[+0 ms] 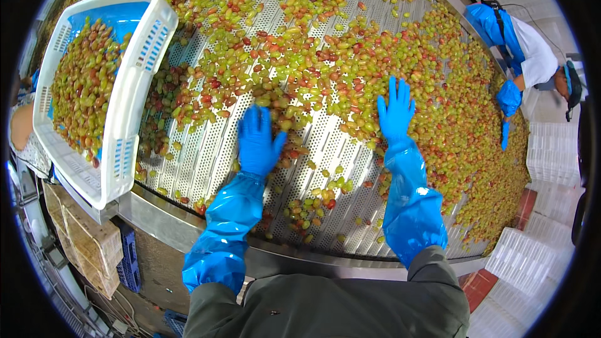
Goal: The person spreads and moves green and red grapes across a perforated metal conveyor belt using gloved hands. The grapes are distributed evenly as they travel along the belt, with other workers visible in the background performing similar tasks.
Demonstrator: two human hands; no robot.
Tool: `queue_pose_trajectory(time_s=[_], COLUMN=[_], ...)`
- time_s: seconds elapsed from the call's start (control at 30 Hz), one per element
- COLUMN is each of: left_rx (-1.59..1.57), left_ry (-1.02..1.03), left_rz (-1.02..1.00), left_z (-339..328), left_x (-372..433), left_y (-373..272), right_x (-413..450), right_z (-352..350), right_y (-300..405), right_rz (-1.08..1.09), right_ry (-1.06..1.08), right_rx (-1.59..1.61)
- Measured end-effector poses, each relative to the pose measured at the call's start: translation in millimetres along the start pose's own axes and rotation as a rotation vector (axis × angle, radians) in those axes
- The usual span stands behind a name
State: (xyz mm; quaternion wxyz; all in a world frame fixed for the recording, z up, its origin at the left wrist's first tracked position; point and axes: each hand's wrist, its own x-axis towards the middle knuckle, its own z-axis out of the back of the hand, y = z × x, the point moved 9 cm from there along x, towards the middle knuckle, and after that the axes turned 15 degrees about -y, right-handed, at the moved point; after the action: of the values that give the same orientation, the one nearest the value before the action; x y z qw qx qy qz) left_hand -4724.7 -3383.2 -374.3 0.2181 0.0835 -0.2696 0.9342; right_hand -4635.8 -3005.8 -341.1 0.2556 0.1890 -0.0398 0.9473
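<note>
Loose green and reddish grapes (324, 80) lie spread over a perforated metal conveyor belt (206, 150). My left hand (258, 143), in a blue glove, rests over the belt with its fingertips at the near edge of a band of grapes. Its thumb is spread and nothing is held. My right hand (396, 110), gloved in the same blue, lies flat among the grapes, fingers apart and palm down. Shiny blue sleeve covers reach up both forearms. What lies directly beneath the palms is hidden.
At the left a white plastic crate (119, 117) with a blue liner holds grapes, on the metal table rim (159, 225). A co-worker (521, 47) leans over the right side, a gloved hand at the grapes. White crates (530, 258) stack at right; dirty crates (87, 234) stand lower left.
</note>
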Motion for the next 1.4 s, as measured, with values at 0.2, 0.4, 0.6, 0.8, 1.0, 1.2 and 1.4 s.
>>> queue_pose_trajectory(time_s=[0.2, 0.4, 0.6, 0.8, 1.0, 1.2, 1.4], left_rx=[-0.1, 0.277, 0.413, 0.175, 0.081, -0.018, 0.003], left_ry=[0.155, -0.405, -0.314, -0.123, 0.057, 0.066, -0.041], left_rz=[-0.207, 0.185, 0.289, 0.005, -0.161, -0.185, -0.119], left_z=[-7.2, 83.5, 71.7, 25.8, 13.4, 36.0, 70.5], left_x=[3.5, 91.1, 89.0, 78.0, 55.5, 43.5, 69.7], left_y=[-57.3, 115.2, 229.5, 124.1, 57.5, 56.0, 110.5], right_x=[110.1, 83.2, 28.9, 13.0, 15.2, 18.2, 22.7], right_z=[-60.7, -55.9, -31.3, -23.1, -11.9, -9.1, -23.1], right_y=[104.1, 239.0, 198.5, 87.8, 77.8, 240.0, 373.4], right_rz=[0.088, 0.345, 0.371, 0.243, 0.106, 0.39, 0.649], right_ry=[0.068, 0.13, 0.152, 0.182, 0.016, 0.107, 0.089], right_rx=[0.131, 0.17, 0.237, 0.013, 0.053, 0.443, 0.46])
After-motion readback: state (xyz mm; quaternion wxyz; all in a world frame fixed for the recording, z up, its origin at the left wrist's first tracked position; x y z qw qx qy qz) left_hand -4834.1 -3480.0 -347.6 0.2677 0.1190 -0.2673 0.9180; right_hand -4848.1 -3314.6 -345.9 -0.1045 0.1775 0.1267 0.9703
